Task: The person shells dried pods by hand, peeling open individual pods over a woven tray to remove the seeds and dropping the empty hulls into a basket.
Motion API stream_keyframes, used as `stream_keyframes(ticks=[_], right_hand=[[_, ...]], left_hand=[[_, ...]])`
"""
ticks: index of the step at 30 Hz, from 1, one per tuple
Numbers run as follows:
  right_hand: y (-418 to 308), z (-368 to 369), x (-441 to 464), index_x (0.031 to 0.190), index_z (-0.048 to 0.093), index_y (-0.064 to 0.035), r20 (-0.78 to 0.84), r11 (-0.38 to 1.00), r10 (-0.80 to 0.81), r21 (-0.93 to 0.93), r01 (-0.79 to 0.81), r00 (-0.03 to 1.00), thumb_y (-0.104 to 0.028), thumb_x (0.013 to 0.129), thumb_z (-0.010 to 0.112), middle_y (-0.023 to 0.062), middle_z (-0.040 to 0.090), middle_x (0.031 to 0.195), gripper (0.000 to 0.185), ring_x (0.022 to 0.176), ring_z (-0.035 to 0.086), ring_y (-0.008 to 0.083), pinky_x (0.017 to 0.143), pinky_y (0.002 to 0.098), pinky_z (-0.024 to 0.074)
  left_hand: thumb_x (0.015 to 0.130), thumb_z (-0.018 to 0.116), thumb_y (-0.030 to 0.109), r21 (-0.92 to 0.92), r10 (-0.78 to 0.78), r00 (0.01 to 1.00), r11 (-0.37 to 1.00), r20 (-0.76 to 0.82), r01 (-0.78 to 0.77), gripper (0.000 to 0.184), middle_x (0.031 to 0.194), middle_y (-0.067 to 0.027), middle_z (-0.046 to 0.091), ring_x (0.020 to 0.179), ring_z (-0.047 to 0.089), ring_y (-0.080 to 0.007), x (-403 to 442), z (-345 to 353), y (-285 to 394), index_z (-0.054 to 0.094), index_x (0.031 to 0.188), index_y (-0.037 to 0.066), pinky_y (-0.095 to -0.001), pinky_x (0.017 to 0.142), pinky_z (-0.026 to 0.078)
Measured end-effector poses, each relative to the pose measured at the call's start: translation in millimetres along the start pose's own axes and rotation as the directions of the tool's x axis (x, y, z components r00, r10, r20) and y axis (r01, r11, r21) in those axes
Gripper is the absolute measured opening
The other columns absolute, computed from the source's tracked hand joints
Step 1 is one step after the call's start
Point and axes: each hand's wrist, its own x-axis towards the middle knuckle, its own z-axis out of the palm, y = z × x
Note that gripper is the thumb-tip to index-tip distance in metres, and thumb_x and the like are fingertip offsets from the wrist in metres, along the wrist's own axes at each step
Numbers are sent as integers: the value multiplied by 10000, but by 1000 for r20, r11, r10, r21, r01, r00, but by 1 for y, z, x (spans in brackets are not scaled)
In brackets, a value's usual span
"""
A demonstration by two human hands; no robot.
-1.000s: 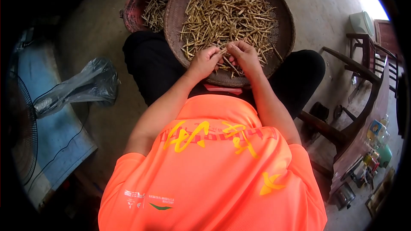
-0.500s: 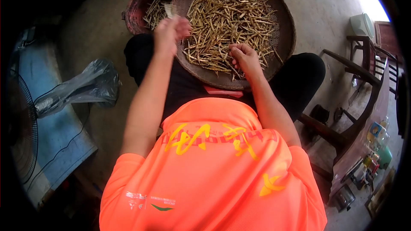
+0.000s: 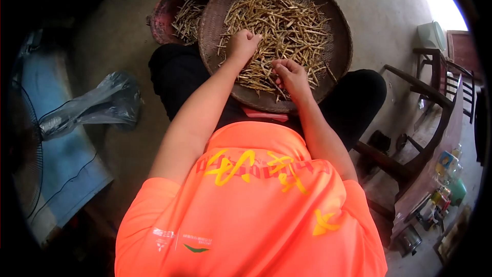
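A round woven tray (image 3: 345, 46) rests over my lap, heaped with dried bean pods (image 3: 287, 25). Over the near left part of the heap, my left hand (image 3: 243, 46) is closed, fingers curled in; whatever they hold is hidden. To its right, my right hand (image 3: 292, 77) is closed in a pinch low over the pods, on what looks like a dried bean pod. Left of the tray and partly behind its rim stands a reddish basket (image 3: 163, 18) with a smaller pile of pods (image 3: 187, 19) inside.
On the left, a clear plastic bag (image 3: 110, 102) lies on a blue-topped surface (image 3: 59, 174) beside a fan (image 3: 28, 149). Wooden chairs (image 3: 423, 84) stand on the right, near a table (image 3: 417, 195) with bottles. Farther back is a pale bucket (image 3: 431, 36).
My left hand has moved right, from beside the basket to over the pods in the tray. A pale piece near it at the basket's edge no longer shows. My right hand stays nearly in place.
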Motion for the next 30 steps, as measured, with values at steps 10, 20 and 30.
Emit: stream_keyframes(ticks=[10, 20, 30], right_hand=[[2, 4, 3, 1041, 599, -31, 29, 1000, 3, -6, -3, 1000, -171, 910, 554, -11, 591, 789, 197, 562, 498, 40, 479, 176, 405], [3, 1, -4, 960, 614, -41, 212, 964, 7, 260, -63, 977, -202, 886, 608, -26, 577, 718, 177, 568, 496, 41, 492, 179, 402], [6, 3, -5, 918, 613, -37, 203, 989, 35, 136, -64, 979, -189, 864, 627, -24, 562, 670, 162, 545, 495, 48, 480, 180, 403]], left_hand=[[856, 623, 247, -402, -95, 973, 899, 209, 174, 205, 645, 24, 554, 514, 488, -61, -29, -25, -27, 615, 805, 49, -211, 455, 392], [910, 572, 262, -537, 268, 469, 327, 842, 777, 223, 753, 15, 580, 605, 554, -67, -89, -31, -24, 598, 958, 46, -198, 549, 472], [866, 640, 133, -770, 222, 832, 550, 508, 323, 144, 817, -42, 615, 700, 617, -108, -95, -20, -22, 554, 922, 32, -227, 647, 512]])
